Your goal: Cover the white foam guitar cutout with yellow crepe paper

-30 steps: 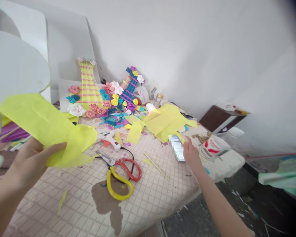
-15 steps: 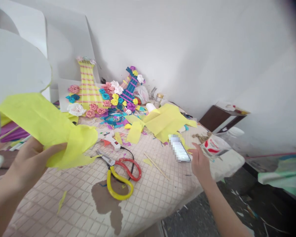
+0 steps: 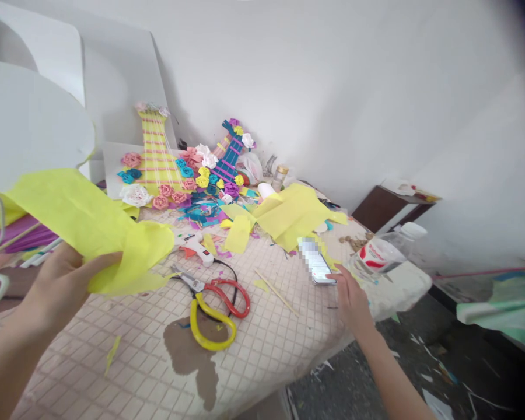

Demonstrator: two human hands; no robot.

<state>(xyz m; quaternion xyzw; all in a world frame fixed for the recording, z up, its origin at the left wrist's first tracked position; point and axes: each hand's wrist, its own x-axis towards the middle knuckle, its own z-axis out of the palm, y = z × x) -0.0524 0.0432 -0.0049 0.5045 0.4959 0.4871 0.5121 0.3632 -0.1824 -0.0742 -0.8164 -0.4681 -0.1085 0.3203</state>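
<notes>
My left hand (image 3: 63, 291) pinches a large sheet of yellow crepe paper (image 3: 91, 216), thumb on top, with the paper draped to both sides. At the right, my right hand (image 3: 352, 297) has its fingers stretched out, and a fingertip rests at the lower edge of the lit screen of a smartphone (image 3: 315, 263) lying on the table. Between the hands lie scissors (image 3: 212, 312) with one red and one yellow handle, blades pointing toward the yellow paper. A white hot glue gun (image 3: 199, 249) lies just behind them, and a thin wooden stick (image 3: 276, 291) is to their right.
Paper-flower-covered guitar shapes, one yellow (image 3: 155, 151) and one blue (image 3: 230, 157), lean at the back. More yellow paper (image 3: 291, 216) and scraps cover the table's rear. A plastic bottle (image 3: 385, 251) lies at the right edge. A dark wet patch (image 3: 192, 350) marks the tablecloth.
My right hand has moved slightly left and forward, so that its fingertip meets the phone's screen. My left hand still holds the yellow paper, nearly unmoved.
</notes>
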